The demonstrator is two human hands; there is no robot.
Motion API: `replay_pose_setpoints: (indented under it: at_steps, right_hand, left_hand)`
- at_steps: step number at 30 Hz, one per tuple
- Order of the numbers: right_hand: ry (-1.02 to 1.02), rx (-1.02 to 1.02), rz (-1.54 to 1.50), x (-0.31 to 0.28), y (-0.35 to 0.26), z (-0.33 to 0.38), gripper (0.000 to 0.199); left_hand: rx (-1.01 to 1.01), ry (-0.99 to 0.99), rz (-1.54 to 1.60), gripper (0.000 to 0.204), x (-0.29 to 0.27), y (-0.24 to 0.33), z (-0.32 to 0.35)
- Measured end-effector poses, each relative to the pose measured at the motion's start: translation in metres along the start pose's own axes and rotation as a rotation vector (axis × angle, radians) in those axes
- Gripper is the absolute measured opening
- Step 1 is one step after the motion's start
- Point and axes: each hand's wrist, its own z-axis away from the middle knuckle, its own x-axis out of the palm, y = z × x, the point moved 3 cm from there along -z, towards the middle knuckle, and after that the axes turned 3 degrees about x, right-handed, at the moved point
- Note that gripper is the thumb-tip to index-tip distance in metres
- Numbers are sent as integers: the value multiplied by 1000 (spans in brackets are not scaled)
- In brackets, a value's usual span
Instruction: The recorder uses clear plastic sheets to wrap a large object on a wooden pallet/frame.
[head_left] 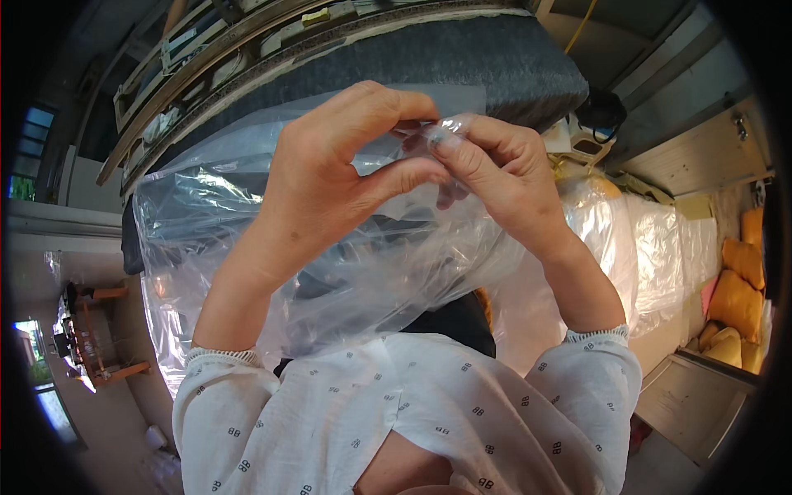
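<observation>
A large clear plastic sheet or bag (371, 256) hangs in crumpled folds from both hands, across my lap and the surface in front of me. My left hand (330, 153) curves over it, thumb and fingers closing on its gathered edge. Close against those fingertips, my right hand (507, 169) pinches the same edge between thumb and forefinger. Shiny film bulges over the right fingertips. Other fingers of both hands are partly hidden behind the plastic, so exactly how they grip cannot be made out.
Behind the plastic lies a dark grey covered surface (528, 62), with a wooden frame (223, 58) along its far side. More clear plastic (660, 239) is heaped at the right. Orange cushion-like bundles (738, 297) and a wooden box (701, 400) stand farther right. A small rack (95, 334) is at the left.
</observation>
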Motion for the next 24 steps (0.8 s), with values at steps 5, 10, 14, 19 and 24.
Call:
replay_pose_setpoints:
  at_steps: [5,10,14,19,24]
  right_hand:
    - [2,-96,242,4,-2,8,17]
    - [14,-133,400,7,-6,5,15]
    - [-79,28,338,13,-9,0,16]
    - [-171,314,-83,37,10,-1,29]
    - [362,296,-591,-8,46,-38,22]
  left_hand:
    - [7,20,6,20,-2,-9,9]
    - [-108,46,192,15,-4,-19,17]
    - [-161,145,258,12,-12,-20,28]
    - [132,334,-128,20,-19,-1,54]
    - [196,328,-196,25,-32,2,131]
